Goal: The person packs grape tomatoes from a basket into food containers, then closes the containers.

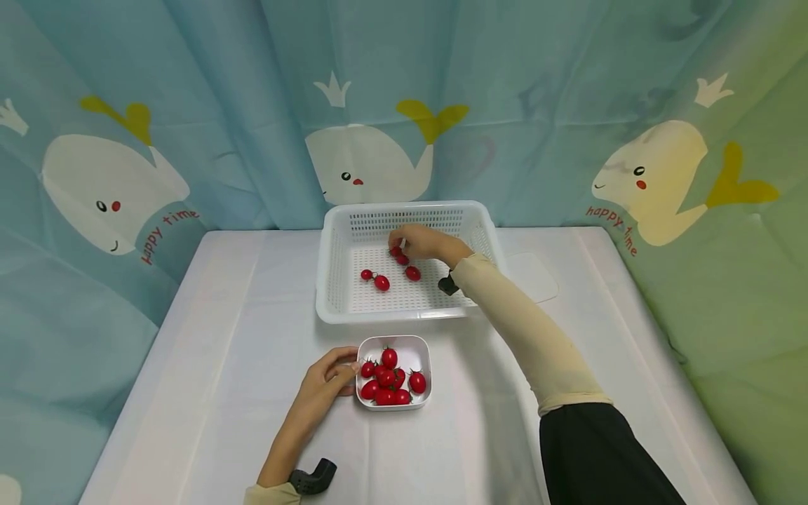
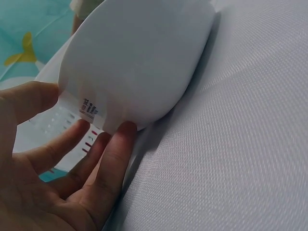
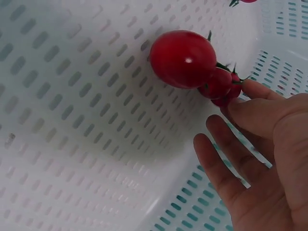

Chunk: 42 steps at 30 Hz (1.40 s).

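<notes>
My right hand [image 1: 424, 243] reaches into a white perforated plastic basket [image 1: 323, 287]. Its thumb and index finger pinch a small red cherry tomato [image 3: 235, 91], partly hidden by the thumb, while the other fingers extend loosely. Two more cherry tomatoes [image 3: 183, 58] lie close to the pinched one. Another pair [image 1: 381, 283] sits further left on the basket floor. Nearer to me, my left hand [image 1: 320, 387] holds the left side of a small white container [image 2: 137, 62], thumb at the rim and fingertips against the outer wall. Several cherry tomatoes [image 1: 386, 377] with green stems fill that container.
A white cloth [image 1: 233, 365] covers the table. Behind the basket hangs a blue curtain [image 1: 252, 140] with whale prints, and a green one [image 1: 726, 315] borders the right side. A flat, clear lid-like sheet [image 1: 533, 277] lies right of the basket.
</notes>
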Available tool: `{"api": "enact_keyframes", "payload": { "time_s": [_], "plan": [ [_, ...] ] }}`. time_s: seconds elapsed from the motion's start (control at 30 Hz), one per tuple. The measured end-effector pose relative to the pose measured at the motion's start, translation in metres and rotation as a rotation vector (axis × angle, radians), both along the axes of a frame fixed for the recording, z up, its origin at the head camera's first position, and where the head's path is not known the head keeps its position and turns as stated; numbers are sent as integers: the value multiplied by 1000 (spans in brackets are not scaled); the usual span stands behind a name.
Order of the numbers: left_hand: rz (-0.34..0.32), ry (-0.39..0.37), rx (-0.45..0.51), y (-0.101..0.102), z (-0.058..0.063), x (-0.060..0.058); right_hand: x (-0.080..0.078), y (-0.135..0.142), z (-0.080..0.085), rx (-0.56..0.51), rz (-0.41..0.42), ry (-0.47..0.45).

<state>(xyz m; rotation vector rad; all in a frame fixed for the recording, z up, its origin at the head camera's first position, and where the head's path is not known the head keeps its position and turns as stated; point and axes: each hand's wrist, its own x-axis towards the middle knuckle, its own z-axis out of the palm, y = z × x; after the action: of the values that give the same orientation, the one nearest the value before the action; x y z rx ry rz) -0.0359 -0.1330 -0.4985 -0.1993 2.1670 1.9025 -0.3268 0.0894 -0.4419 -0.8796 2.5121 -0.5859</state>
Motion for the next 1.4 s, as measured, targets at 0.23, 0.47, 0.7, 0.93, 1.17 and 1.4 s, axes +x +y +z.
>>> {"api": "enact_keyframes", "payload": {
  "time_s": [0.23,0.47,0.7,0.93,1.17,1.4],
  "plan": [
    [-1,5,-1,0,0,0,-1,0,-4,13,-1,43],
    [1,6,1,0,0,1,-2,2,-4,27,-20,15],
    [4,1,3,-1,0,1,-4,2,-4,33,9,20],
    [-5,1,4,0,0,-1,-4,3,-6,33,21,17],
    [-8,1,2,-1,0,-1,-3,6,-2,-19,-8,8],
    [-6,0,-14,-1,-2,-1,1,11,12,-84,-22,6]
  ]
}}
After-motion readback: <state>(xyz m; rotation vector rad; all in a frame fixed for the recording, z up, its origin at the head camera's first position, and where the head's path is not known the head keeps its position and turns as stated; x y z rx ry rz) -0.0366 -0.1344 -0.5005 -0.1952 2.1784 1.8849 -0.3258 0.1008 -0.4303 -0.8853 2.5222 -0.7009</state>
